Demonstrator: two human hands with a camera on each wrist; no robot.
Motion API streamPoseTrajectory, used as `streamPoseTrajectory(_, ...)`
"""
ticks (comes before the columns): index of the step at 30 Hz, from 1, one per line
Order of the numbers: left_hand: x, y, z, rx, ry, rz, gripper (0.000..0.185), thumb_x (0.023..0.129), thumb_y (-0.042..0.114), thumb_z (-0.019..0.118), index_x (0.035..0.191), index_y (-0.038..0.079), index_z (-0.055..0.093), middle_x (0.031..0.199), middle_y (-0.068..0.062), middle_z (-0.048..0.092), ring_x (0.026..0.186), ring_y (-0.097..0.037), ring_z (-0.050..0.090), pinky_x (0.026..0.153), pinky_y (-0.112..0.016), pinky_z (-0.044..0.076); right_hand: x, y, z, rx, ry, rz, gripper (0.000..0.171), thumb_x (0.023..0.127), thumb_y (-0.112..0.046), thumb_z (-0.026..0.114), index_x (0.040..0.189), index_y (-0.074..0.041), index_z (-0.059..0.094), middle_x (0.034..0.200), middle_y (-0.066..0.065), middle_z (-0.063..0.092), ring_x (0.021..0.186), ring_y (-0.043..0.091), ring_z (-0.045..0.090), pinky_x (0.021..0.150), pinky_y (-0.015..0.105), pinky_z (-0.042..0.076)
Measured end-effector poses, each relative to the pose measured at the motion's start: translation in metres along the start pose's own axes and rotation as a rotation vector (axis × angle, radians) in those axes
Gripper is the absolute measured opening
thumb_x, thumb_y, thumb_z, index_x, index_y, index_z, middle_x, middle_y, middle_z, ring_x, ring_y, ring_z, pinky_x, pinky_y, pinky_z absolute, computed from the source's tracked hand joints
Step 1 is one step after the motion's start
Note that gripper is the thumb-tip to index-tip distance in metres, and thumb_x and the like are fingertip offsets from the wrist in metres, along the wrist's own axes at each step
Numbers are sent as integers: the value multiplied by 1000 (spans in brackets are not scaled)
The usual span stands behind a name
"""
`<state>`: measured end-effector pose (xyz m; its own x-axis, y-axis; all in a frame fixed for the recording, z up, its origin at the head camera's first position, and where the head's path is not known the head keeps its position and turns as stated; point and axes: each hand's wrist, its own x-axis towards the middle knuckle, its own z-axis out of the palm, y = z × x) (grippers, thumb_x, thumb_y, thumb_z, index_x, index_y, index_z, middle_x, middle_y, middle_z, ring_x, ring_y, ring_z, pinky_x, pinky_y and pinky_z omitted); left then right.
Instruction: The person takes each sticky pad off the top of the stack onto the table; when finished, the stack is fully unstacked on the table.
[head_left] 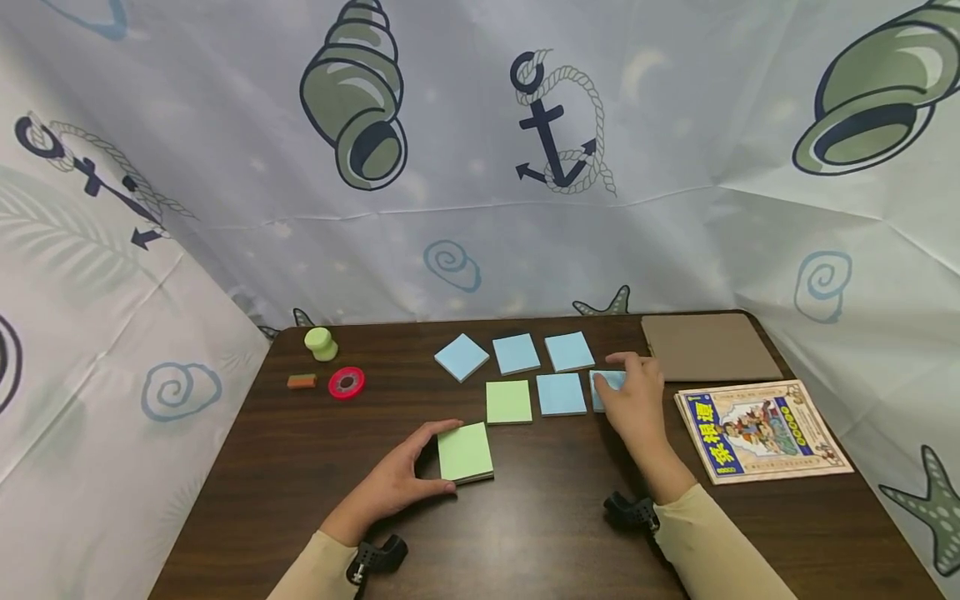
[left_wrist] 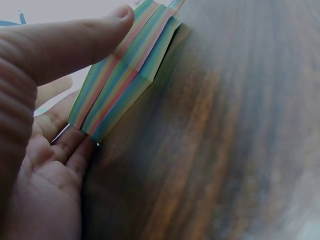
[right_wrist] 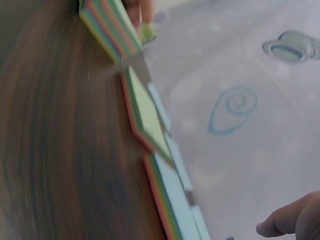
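Note:
My left hand (head_left: 401, 479) grips a stack of pale green sticky note pads (head_left: 465, 450), thumb on the near side and fingers at the far left corner. In the left wrist view, the stack's layered edges (left_wrist: 125, 75) show rainbow stripes between thumb and fingers. At the right, my right hand (head_left: 637, 404) hovers over a blue sticky note pad (head_left: 615, 380) with thumb and forefinger spread apart. It partly covers that pad, and contact is hard to tell. The right wrist view catches just one fingertip (right_wrist: 270, 227), apart from the visible pads.
Another green pad (head_left: 508, 402) and a blue pad (head_left: 561, 394) lie between my hands. Behind them are three blue pads (head_left: 516, 354). A red tape ring (head_left: 347, 382), an eraser-like block (head_left: 302, 381) and a green knob-shaped object (head_left: 321, 343) stand left; books (head_left: 765, 432) and a brown board (head_left: 708, 346) lie right.

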<state>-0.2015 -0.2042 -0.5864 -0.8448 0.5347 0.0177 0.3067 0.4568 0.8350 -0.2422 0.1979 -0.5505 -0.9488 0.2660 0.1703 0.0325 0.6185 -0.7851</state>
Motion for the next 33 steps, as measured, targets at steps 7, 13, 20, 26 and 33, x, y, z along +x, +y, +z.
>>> streamPoseTrajectory(7,-1,-1,-1,-2,0,7,98,86,29,96,168,28,41,168,12,46,160,-19,40,128,-47,36,-21,-31,19,124,-186,-11,29,103,-21,74,129,-9,68,113,12,71,86,23,64,74,35,51)
streamPoseTrajectory(13,-1,-1,0,-2,-7,11,99,86,29,96,168,27,40,169,11,45,159,-20,41,128,-39,36,-45,-50,35,241,-390,18,31,103,-20,75,131,-11,68,102,7,69,71,16,61,60,32,52)
streamPoseTrajectory(20,-1,0,1,13,-15,-2,97,88,28,94,168,27,40,168,11,45,159,-20,40,128,-35,35,-64,-53,55,486,-658,-9,42,106,-18,72,143,-4,58,107,25,68,70,36,63,49,30,49)
streamPoseTrajectory(26,-2,3,0,7,-17,-18,96,88,29,94,168,28,40,168,11,45,158,-20,42,127,-45,37,-76,-48,74,716,-848,-4,54,109,-15,68,158,-6,46,110,19,63,76,21,64,50,26,51)
streamPoseTrajectory(33,0,4,-1,0,-23,-19,94,89,27,93,167,30,41,168,10,46,157,-19,42,125,-53,38,-78,-42,85,668,-899,-111,66,108,-12,70,166,-13,39,109,15,61,69,18,62,49,36,58)
